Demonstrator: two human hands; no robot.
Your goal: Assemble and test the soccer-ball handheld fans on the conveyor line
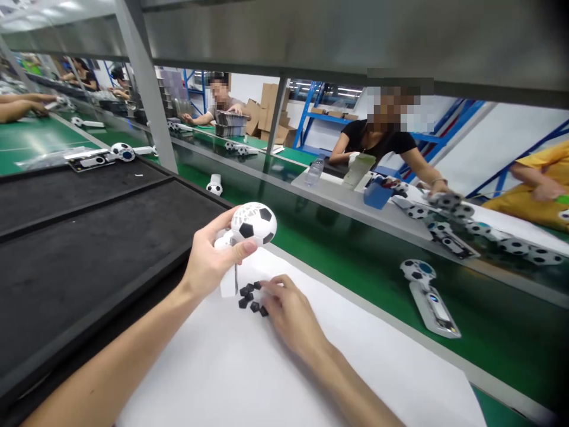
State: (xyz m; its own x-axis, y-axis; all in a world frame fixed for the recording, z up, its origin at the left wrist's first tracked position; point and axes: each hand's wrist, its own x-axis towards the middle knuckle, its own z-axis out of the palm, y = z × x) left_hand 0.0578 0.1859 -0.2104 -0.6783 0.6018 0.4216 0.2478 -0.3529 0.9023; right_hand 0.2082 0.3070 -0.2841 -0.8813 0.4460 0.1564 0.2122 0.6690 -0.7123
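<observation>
My left hand (213, 255) is closed around what looks like a handheld fan (260, 222), its round white head patterned like a soccer ball with black pentagons. Slotted openings show on the head's upper left, and the white handle hangs below the fingers. On the white sheet (213, 362), several small black pentagon pieces (249, 292) lie in a loose cluster. My right hand (288, 314) reaches over the right side of this cluster with bent fingers slightly apart. Its index fingertip is at one of the pieces; no piece is visibly lifted.
A black tray (98, 237) lies left. Beyond the sheet runs a green conveyor belt (338, 255) carrying an opened fan unit (431, 299). Across it, a co-worker's hand (440, 187) is at a row of similar units (511, 243), near a blue box (377, 194). A metal post (149, 89) stands ahead.
</observation>
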